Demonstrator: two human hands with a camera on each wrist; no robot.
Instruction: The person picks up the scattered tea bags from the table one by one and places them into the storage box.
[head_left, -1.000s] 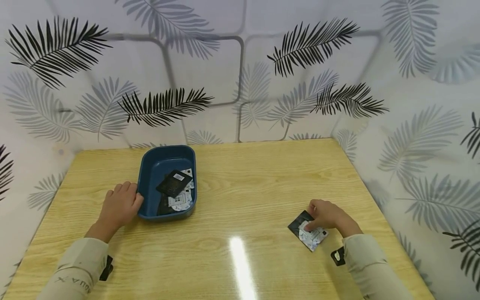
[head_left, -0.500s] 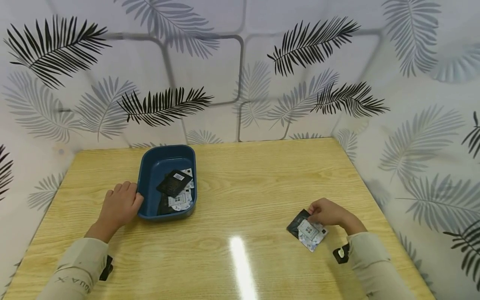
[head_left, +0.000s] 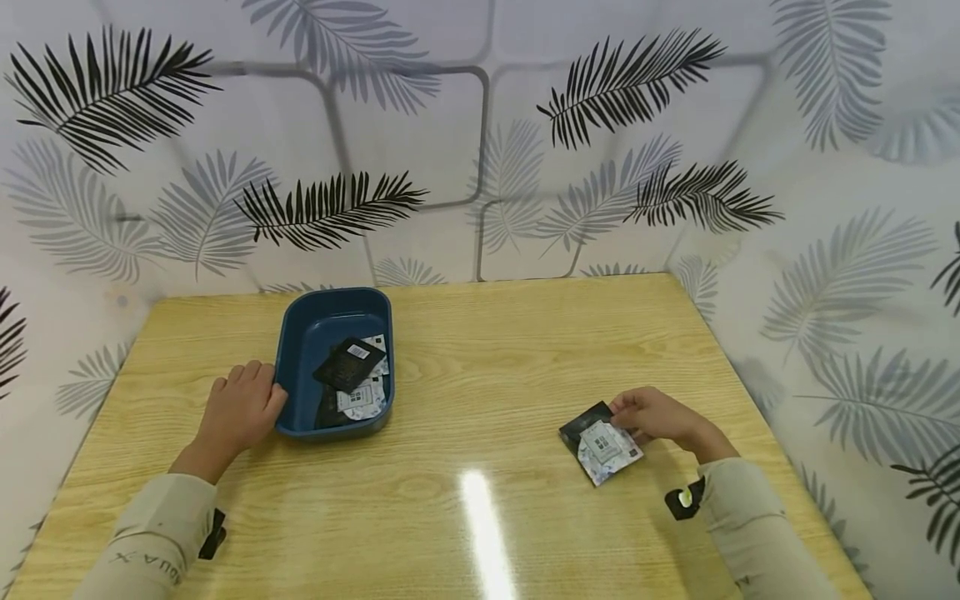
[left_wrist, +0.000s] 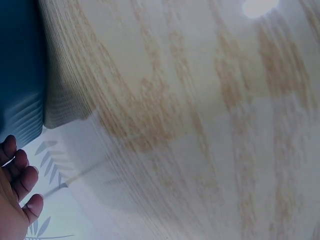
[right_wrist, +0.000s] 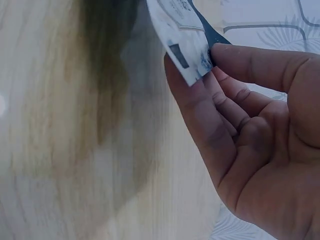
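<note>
My right hand [head_left: 651, 414] pinches the corner of a white sachet with a pale blue pattern [head_left: 603, 450] and a black sachet [head_left: 576, 429] behind it, thumb on one side and index finger on the other. In the right wrist view the white sachet [right_wrist: 186, 47] stands tilted between thumb and fingertips, most of it cropped off at the top. My left hand [head_left: 240, 408] grips the left side of a dark blue plastic bin [head_left: 300, 367]. Its curled fingertips [left_wrist: 27, 182] show beside the bin's outer wall [left_wrist: 22, 85] in the left wrist view.
Inside the bin lie several sachets, a black one [head_left: 349, 364] on top and a white one [head_left: 366, 402] below it. The wooden table [head_left: 480, 375] meets a leaf-patterned backdrop [head_left: 450, 167] at its back and sides. A bright light streak crosses the front middle.
The right hand has shifted its pinch to the sachets' corner and moved them slightly up and to the left. The left hand and the bin have stayed in place.
</note>
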